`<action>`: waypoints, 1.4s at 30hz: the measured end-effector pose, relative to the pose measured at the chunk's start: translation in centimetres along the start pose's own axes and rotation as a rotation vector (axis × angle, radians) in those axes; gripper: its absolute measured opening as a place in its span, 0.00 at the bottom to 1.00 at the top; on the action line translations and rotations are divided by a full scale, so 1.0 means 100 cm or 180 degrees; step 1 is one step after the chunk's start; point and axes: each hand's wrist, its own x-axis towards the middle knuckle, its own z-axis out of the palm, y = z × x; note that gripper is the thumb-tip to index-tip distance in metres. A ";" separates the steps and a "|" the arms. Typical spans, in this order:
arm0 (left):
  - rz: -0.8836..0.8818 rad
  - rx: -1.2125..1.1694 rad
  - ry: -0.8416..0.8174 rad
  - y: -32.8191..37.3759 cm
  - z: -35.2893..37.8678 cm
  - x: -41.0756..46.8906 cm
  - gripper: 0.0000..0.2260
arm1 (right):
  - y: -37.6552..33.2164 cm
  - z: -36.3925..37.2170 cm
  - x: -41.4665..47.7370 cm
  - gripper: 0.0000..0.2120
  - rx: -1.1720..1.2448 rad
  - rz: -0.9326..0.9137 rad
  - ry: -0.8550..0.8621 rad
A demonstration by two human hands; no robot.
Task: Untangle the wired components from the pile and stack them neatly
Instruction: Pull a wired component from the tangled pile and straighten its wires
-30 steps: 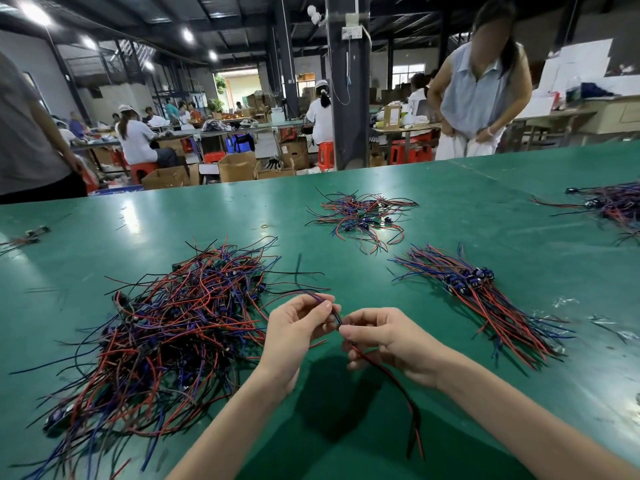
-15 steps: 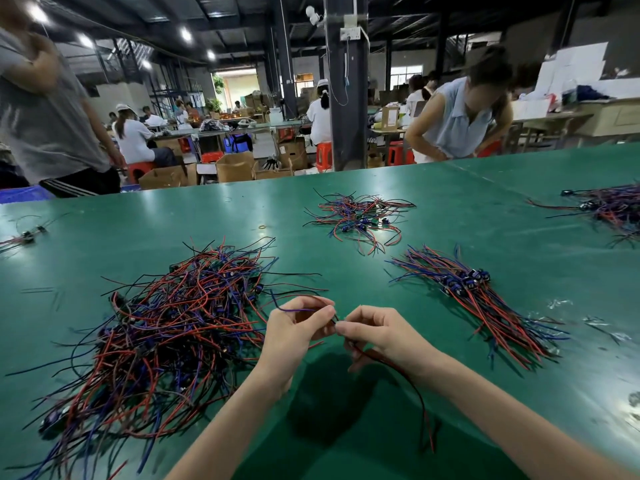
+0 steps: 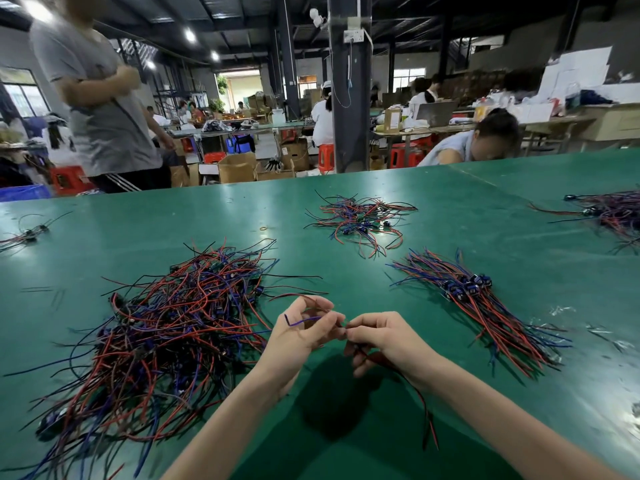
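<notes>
Your left hand (image 3: 298, 341) and right hand (image 3: 388, 341) meet fingertip to fingertip above the surface, mid-way along its near edge. Both pinch one thin wired component (image 3: 304, 320) with red, black and blue leads. Left thumb and fingers are curled on the blue lead, whose end loops in front of the palm. Right fingertips are closed on the same piece, and the red and black leads hang from under that hand toward the near edge. The component body is hidden between your fingers, so I can't tell its shape.

Just left of the left hand is the big tangled pile (image 3: 166, 334) of red, blue and black wires, spreading toward the near-left corner. Right of the right hand, apart from it, is the stack (image 3: 485, 306) of the same pieces laid roughly parallel, with small blue parts bunched at its far end and leads running near-right.

Toward the far edge, centre, sits a smaller loose heap (image 3: 356, 220). Further wire clumps sit at the right edge (image 3: 609, 213) and left edge (image 3: 27, 233). The glossy green surface (image 3: 363, 282) carries everything.
</notes>
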 end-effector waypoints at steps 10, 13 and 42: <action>-0.0094 -0.0247 0.0100 -0.001 0.001 -0.001 0.05 | 0.002 -0.001 0.000 0.09 -0.0270 -0.0115 0.0098; -0.0139 -0.0428 0.0119 -0.001 0.000 -0.001 0.05 | 0.002 -0.002 0.000 0.09 -0.0358 -0.0184 0.0152; 0.0573 0.1166 0.0584 -0.001 -0.007 0.009 0.08 | 0.010 0.004 0.001 0.09 -0.1023 -0.0639 0.0512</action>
